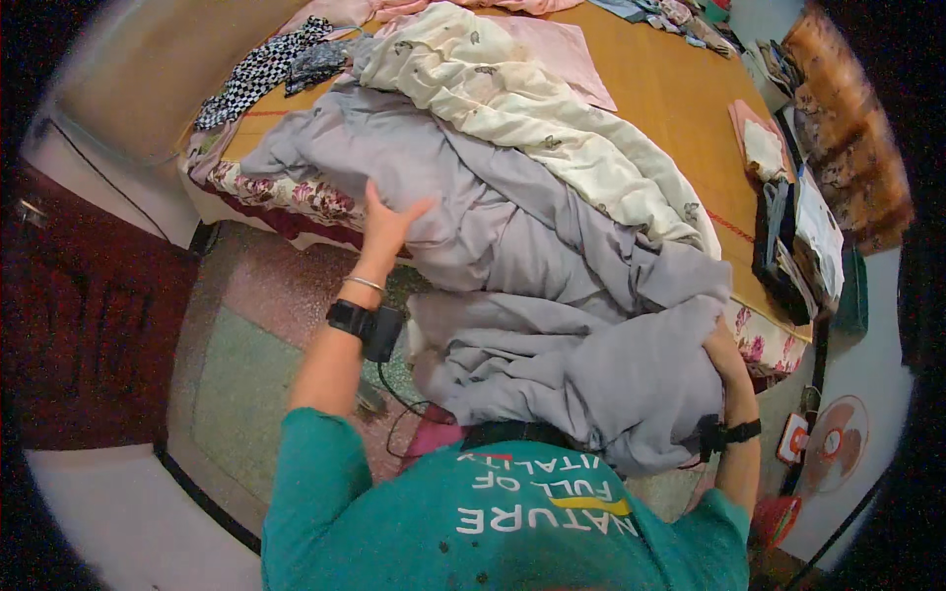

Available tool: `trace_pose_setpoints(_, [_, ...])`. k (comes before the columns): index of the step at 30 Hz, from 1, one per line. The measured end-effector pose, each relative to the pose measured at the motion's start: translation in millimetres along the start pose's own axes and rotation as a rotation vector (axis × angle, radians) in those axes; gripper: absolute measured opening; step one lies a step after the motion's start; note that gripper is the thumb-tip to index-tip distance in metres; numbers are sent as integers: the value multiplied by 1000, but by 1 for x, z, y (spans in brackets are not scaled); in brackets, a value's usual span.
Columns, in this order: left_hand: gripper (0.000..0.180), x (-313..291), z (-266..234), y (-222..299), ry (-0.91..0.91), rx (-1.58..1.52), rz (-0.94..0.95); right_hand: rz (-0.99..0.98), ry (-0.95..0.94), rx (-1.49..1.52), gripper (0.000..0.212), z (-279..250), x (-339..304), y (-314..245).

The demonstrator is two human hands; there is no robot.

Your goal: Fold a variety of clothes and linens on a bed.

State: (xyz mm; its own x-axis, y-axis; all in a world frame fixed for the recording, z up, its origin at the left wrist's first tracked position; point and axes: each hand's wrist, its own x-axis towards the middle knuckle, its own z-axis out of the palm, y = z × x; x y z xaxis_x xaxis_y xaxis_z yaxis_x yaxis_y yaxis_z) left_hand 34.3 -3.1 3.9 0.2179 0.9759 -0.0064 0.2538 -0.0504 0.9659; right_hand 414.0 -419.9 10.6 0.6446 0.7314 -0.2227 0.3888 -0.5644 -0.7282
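Note:
A large grey cloth, like a quilt or its cover (pixel 493 217), spreads crumpled over the near edge of the bed and hangs down against my front. My left hand (pixel 387 225) reaches to its left part, thumb and fingers spread apart, at or just above the fabric. At the right, my right hand (pixel 724 345) is against the grey cloth's side, its fingers mostly hidden by the folds. Along the far side of the grey cloth lies a cream, patterned fabric (pixel 552 113), bunched in long folds; whether the two are joined I cannot tell.
The bed has a tan mat (pixel 670 69) and a floral skirt (pixel 296 192). A checkered cloth (pixel 261 74) lies far left, a pink cloth (pixel 562 49) behind. Folded clothes (pixel 778 227) are stacked at the right edge. A fan (pixel 836 443) stands lower right, a dark red door (pixel 89 325) left.

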Motion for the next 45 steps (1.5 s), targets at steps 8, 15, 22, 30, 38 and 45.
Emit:
trace_pose_setpoints(8, [96, -12, 56, 73, -536, 706, 425, -83, -185, 214, 72, 30, -15, -114])
trace_pose_setpoints(15, [77, 49, 66, 77, -149, 1443, 1013, 36, 17, 262, 79, 33, -57, -56])
trace_pose_setpoints(22, [110, 88, 105, 77, -607, 1244, 650, 604, 33, 663, 46, 52, -156, 88])
trace_pose_setpoints(30, [53, 113, 121, 60, -731, 1157, 694, 460, -280, 421, 43, 81, -180, 164])
trace_pose_setpoints(38, [24, 113, 81, 20, -331, 574, 898, 317, 66, 474, 40, 35, -100, 41])
trace_pose_setpoints(45, [17, 148, 29, 89, 412, 228, 746, -256, 470, 297, 38, -124, -55, -130])
